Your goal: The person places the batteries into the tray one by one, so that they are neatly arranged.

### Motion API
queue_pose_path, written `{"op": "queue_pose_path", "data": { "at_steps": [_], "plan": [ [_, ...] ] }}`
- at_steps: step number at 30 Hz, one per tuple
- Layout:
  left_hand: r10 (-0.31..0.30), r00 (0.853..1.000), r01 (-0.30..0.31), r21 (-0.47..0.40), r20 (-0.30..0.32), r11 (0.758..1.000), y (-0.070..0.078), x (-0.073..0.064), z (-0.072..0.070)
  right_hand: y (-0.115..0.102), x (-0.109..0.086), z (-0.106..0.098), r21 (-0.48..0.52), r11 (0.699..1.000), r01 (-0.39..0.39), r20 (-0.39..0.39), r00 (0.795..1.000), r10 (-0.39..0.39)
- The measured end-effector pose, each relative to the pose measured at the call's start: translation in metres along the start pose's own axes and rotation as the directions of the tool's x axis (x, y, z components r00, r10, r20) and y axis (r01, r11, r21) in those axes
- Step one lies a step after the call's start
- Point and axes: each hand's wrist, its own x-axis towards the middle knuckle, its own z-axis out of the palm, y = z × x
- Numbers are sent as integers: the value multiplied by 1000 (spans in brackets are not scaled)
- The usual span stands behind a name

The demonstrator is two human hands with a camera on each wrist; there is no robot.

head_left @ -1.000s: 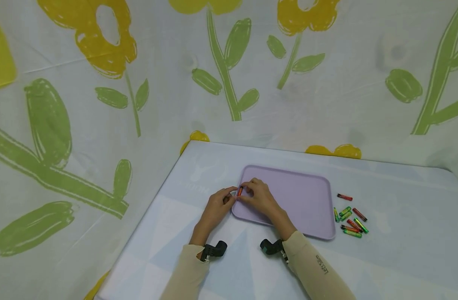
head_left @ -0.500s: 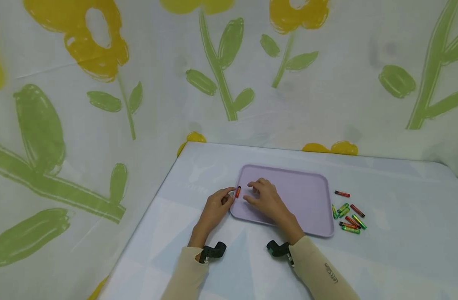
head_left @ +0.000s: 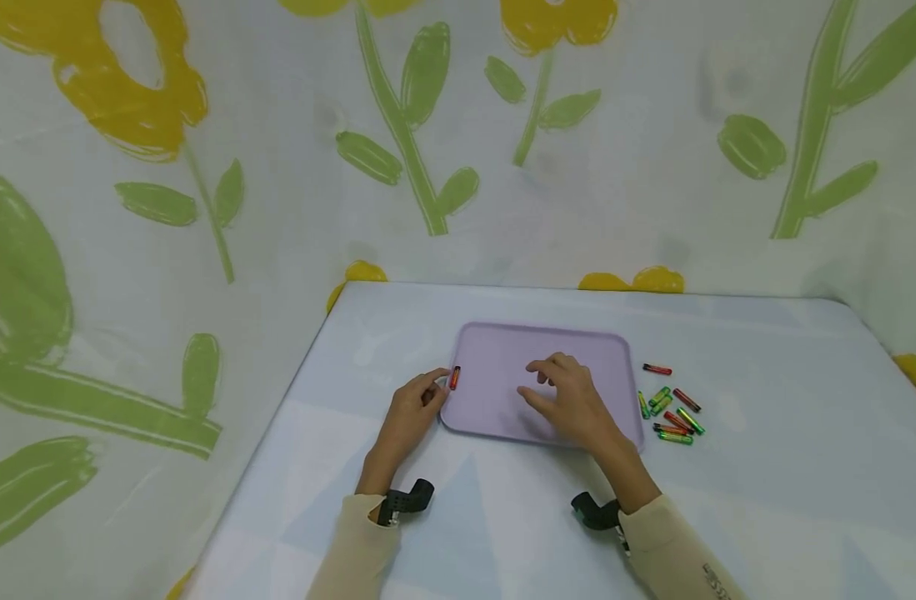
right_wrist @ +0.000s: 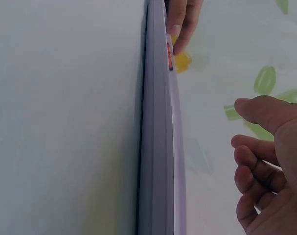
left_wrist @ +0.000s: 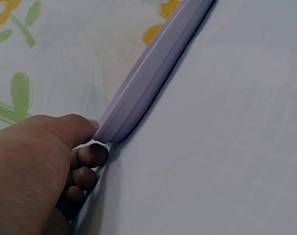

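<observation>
A red battery [head_left: 454, 378] with a dark end lies along the left edge inside a lilac tray [head_left: 495, 350]. My left hand [head_left: 408, 414] rests at that edge, thumb and index fingertips close beside the battery. In the left wrist view the thumb touches the tray rim [left_wrist: 133, 93], and the other fingers are loosely bent below it. My right hand [head_left: 573, 404] hovers over the tray's right half, thumb and fingers spread apart with nothing between them. The right wrist view shows the red battery's end [right_wrist: 170, 56] at the rim, near the left fingers.
Right of the tray, several loose batteries lie on the table [head_left: 765, 467]. They include a lone red battery [head_left: 657, 368] at the back and a green battery [head_left: 675, 438] in front. A flower-printed curtain [head_left: 292, 167] hangs behind and to the left.
My right hand has let go of the red battery and moved right across the tray. The battery stays at the left edge beside my left hand. The head view has shifted right.
</observation>
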Motion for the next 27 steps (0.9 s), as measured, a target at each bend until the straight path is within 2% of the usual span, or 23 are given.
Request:
{"op": "queue_pose_path", "data": {
  "at_steps": [4, 11, 17, 23, 27],
  "plan": [
    [-7, 1000, 7, -5, 0, 1000, 4, 0, -2, 10, -15, -16, -36, 999, -16, -41, 999, 14],
    [-17, 1000, 17, -14, 5, 1000, 3, 1, 0, 34, -43, -37, -98, 995, 8, -138, 990, -21],
    [-18, 1000, 18, -13, 11, 1000, -3, 2, 1, 48, -67, -55, -92, 992, -91, -165, 983, 75],
    [-24, 1000, 24, -19, 11, 1000, -3, 2, 1, 64, -82, -74, -145, 983, -116, -271, 960, 73],
    [-7, 1000, 7, -11, 11, 1000, 0, 4, 1, 71, -92, -86, -185, 947, -261, -289, 936, 201]
  ]
}}
